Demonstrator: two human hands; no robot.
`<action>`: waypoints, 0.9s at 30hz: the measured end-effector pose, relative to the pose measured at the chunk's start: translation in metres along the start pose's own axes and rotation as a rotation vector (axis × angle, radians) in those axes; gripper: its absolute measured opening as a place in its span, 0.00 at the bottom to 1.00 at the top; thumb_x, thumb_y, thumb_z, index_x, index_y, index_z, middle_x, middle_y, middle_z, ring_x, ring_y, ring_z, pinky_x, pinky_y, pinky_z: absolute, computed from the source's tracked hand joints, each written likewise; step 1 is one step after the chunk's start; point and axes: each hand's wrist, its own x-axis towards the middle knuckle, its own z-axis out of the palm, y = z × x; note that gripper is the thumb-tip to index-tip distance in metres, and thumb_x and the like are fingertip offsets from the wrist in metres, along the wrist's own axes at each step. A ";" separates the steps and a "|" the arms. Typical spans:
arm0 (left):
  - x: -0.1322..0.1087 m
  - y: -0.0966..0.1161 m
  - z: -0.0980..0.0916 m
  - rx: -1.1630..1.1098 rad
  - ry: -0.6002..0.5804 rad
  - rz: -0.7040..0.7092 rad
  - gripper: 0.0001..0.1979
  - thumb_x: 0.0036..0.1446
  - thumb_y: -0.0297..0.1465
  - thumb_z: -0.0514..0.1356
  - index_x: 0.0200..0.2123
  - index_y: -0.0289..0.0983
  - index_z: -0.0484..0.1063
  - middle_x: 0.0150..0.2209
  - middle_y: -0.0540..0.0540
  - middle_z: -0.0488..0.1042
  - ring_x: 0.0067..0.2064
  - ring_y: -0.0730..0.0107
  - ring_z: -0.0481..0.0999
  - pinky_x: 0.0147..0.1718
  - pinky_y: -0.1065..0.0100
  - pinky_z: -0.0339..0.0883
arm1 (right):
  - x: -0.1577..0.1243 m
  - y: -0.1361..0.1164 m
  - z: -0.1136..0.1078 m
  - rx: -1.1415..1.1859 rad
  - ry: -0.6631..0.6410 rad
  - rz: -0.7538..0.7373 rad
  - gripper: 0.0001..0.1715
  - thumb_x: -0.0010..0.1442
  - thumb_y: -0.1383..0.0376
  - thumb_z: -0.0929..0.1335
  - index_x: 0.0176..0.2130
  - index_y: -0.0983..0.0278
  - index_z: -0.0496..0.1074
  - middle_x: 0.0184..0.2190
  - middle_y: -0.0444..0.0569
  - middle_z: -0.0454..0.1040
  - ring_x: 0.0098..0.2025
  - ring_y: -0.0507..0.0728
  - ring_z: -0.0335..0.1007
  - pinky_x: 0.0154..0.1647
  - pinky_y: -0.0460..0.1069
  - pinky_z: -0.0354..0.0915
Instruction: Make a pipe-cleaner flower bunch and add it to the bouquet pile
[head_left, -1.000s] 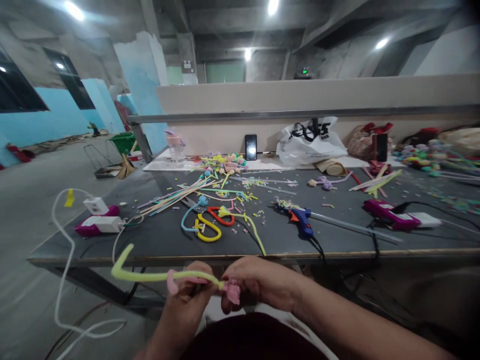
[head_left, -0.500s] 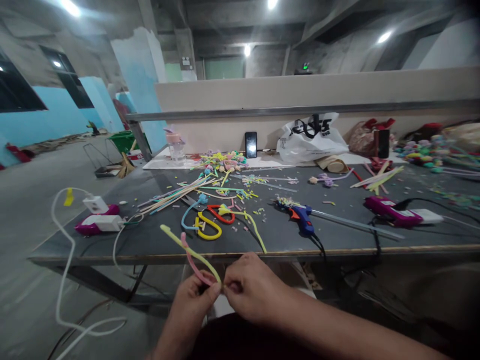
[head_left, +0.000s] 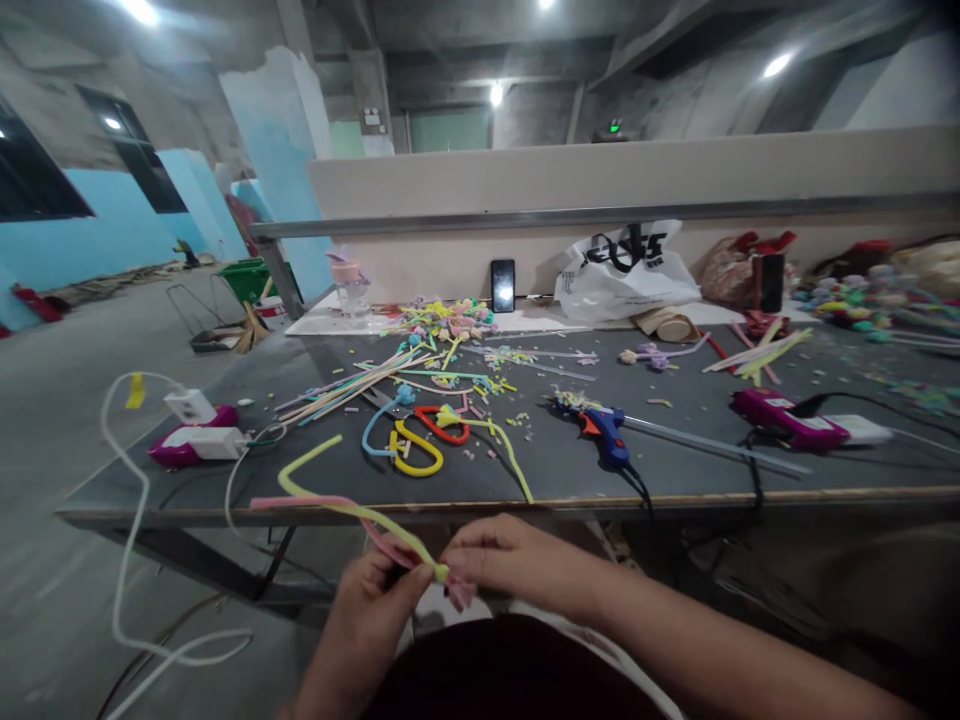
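My left hand is closed in a pinch on a yellow pipe cleaner and a pink pipe cleaner, whose long ends stretch left over the table edge. My right hand meets it, its fingers closed at the joined end, where a small pink bunch hangs below a yellow wrap. Its fingertips are partly hidden. Just beyond lie scissors with red and yellow handles, a blue pipe cleaner flower and a yellow pipe cleaner flower.
A blue glue gun with a long clear glue stick lies on the dark table. Bundled pipe cleaners, a flower pile, a phone and a white bag stand farther back. Purple power strips sit at left and right.
The yellow and pink stems have swung left and now show bends. The yellow wrap and pink bunch have come into view between my hands. My right hand's fingers have straightened somewhat.
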 end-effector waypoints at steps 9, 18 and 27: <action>-0.007 0.019 0.002 0.221 -0.084 0.232 0.04 0.46 0.29 0.60 0.23 0.36 0.68 0.27 0.49 0.69 0.29 0.71 0.68 0.29 0.73 0.63 | 0.000 0.021 -0.001 0.705 -0.264 0.186 0.08 0.43 0.67 0.68 0.26 0.70 0.74 0.21 0.44 0.71 0.22 0.46 0.62 0.31 0.44 0.58; -0.011 0.014 0.007 0.237 -0.047 0.193 0.04 0.46 0.29 0.60 0.22 0.37 0.70 0.27 0.48 0.70 0.30 0.70 0.69 0.29 0.73 0.64 | -0.005 0.015 0.006 0.398 -0.092 0.129 0.04 0.42 0.70 0.65 0.23 0.68 0.70 0.16 0.40 0.68 0.21 0.48 0.62 0.25 0.43 0.58; -0.001 0.002 0.008 0.194 0.000 0.009 0.08 0.46 0.34 0.60 0.24 0.34 0.70 0.24 0.48 0.71 0.28 0.69 0.68 0.30 0.70 0.63 | -0.005 0.002 0.016 -1.002 0.259 -0.411 0.05 0.47 0.69 0.63 0.24 0.66 0.68 0.24 0.48 0.70 0.34 0.55 0.61 0.51 0.59 0.44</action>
